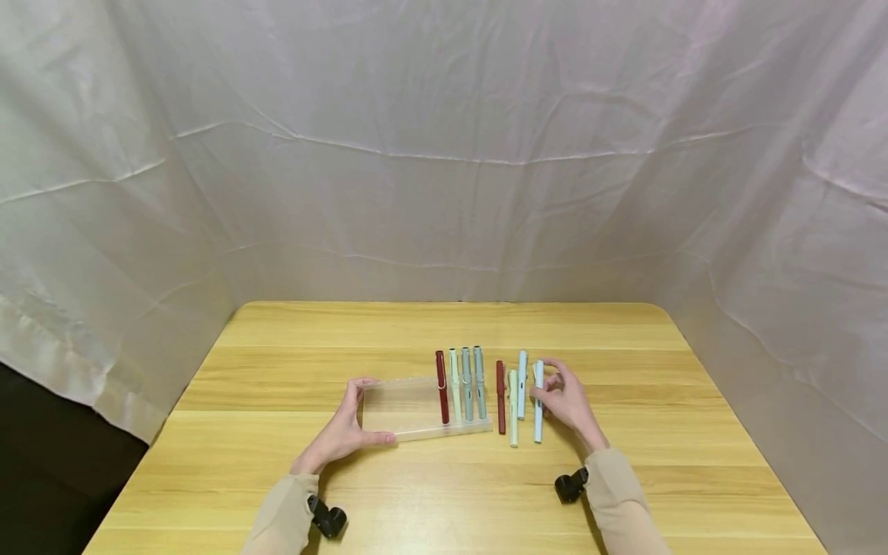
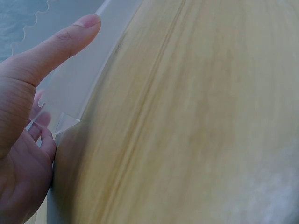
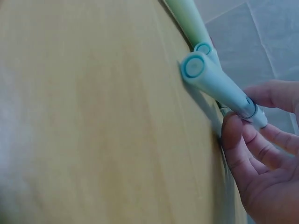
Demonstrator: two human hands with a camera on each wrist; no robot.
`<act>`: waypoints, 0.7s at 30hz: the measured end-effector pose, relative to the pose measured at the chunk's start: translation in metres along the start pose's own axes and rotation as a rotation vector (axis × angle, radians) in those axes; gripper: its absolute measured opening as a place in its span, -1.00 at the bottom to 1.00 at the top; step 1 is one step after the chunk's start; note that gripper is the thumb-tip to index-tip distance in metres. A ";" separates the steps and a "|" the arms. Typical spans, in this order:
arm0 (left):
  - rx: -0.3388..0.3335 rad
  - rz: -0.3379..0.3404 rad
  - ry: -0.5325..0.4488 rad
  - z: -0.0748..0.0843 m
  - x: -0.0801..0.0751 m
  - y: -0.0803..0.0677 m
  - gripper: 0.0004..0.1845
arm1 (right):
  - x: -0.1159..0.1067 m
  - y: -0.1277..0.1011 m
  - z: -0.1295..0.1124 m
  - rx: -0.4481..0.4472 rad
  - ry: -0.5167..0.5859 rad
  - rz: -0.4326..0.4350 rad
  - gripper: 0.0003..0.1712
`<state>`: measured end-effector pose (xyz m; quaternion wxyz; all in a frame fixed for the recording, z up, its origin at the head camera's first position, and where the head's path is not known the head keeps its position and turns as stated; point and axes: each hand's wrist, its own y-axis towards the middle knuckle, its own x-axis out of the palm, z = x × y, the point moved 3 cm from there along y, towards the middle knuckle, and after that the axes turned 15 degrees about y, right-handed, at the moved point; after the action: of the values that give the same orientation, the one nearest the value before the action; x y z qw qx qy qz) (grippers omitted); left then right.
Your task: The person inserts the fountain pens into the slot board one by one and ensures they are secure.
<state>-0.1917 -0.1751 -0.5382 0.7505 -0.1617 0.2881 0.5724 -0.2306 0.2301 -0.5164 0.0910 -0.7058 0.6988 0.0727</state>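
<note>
A clear plastic tray (image 1: 405, 407) lies on the wooden table (image 1: 416, 493). In its right part lie a red pen (image 1: 442, 388), a pale green pen (image 1: 454, 384) and two grey pens (image 1: 473, 382). My left hand (image 1: 364, 415) holds the tray's left end, thumb (image 2: 70, 35) along the near rim and fingers at the far corner. Right of the tray lie a second red pen (image 1: 500, 397), a pale green pen (image 1: 512, 408) and two light blue pens. My right hand (image 1: 546, 385) pinches the outer light blue pen (image 1: 538, 405), which lies flat; thumb (image 3: 232, 133) and fingers meet near its cap end (image 3: 219, 84).
White cloth (image 1: 444, 154) walls the table at the back and both sides. A small black camera sits on each wrist (image 1: 570, 486). Bare wood (image 1: 291, 347) stretches left of the tray and along the near edge. The table's left edge (image 1: 159, 439) drops to a dark floor.
</note>
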 end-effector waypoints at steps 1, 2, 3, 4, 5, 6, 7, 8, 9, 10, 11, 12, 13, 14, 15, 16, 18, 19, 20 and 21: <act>-0.001 0.000 0.001 0.000 0.000 0.000 0.08 | 0.000 -0.001 -0.001 -0.004 0.008 -0.003 -0.24; -0.002 0.000 0.002 0.000 0.000 0.000 0.08 | -0.001 -0.002 -0.002 -0.005 0.017 -0.006 -0.23; -0.003 0.000 0.003 0.000 0.000 0.000 0.08 | -0.001 -0.003 -0.003 -0.005 0.027 -0.012 -0.22; -0.003 0.000 0.004 0.000 0.000 0.000 0.08 | -0.001 -0.003 -0.004 -0.007 0.039 -0.016 -0.22; -0.003 0.001 0.003 0.000 0.000 0.000 0.08 | -0.001 -0.004 -0.005 -0.010 0.048 -0.023 -0.22; -0.003 0.001 0.003 0.001 0.000 0.000 0.08 | -0.001 -0.005 -0.006 -0.015 0.056 -0.026 -0.22; -0.002 0.002 0.004 0.001 0.000 0.000 0.09 | -0.001 -0.006 -0.008 -0.020 0.065 -0.030 -0.22; -0.001 0.003 0.004 0.001 0.000 0.000 0.09 | -0.001 -0.006 -0.009 -0.025 0.075 -0.032 -0.22; 0.001 0.003 0.003 0.001 0.000 0.000 0.09 | -0.001 -0.007 -0.010 -0.038 0.079 -0.038 -0.22; 0.003 0.004 0.003 0.001 0.000 0.000 0.08 | -0.001 -0.008 -0.011 -0.047 0.084 -0.039 -0.21; 0.005 0.005 0.004 0.000 0.000 0.000 0.08 | -0.001 -0.009 -0.013 -0.055 0.089 -0.039 -0.21; 0.007 0.005 0.004 0.000 0.000 0.000 0.08 | 0.000 -0.010 -0.015 -0.062 0.097 -0.036 -0.21; 0.010 0.006 0.004 0.000 0.000 0.001 0.08 | 0.000 -0.011 -0.016 -0.069 0.099 -0.037 -0.21; 0.011 0.007 0.003 0.000 0.000 0.001 0.08 | 0.001 -0.012 -0.018 -0.076 0.103 -0.036 -0.20; 0.013 0.008 0.003 0.000 0.000 0.001 0.08 | 0.002 -0.013 -0.020 -0.085 0.106 -0.036 -0.20; 0.013 0.009 0.002 0.000 0.001 0.001 0.08 | 0.003 -0.014 -0.022 -0.087 0.117 -0.031 -0.20; 0.015 0.009 0.001 0.000 0.000 0.001 0.08 | 0.006 -0.015 -0.025 -0.104 0.136 -0.032 -0.20; 0.015 0.010 0.000 0.000 0.000 0.001 0.08 | 0.008 -0.016 -0.026 -0.111 0.146 -0.036 -0.21; 0.014 0.009 -0.001 0.000 0.000 0.001 0.08 | 0.010 -0.016 -0.028 -0.120 0.160 -0.039 -0.21; 0.014 0.008 -0.001 0.000 0.000 0.001 0.08 | 0.012 -0.017 -0.029 -0.129 0.171 -0.043 -0.21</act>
<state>-0.1927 -0.1746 -0.5385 0.7494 -0.1548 0.2924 0.5736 -0.2144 0.2124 -0.4907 -0.0130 -0.7285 0.6827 0.0552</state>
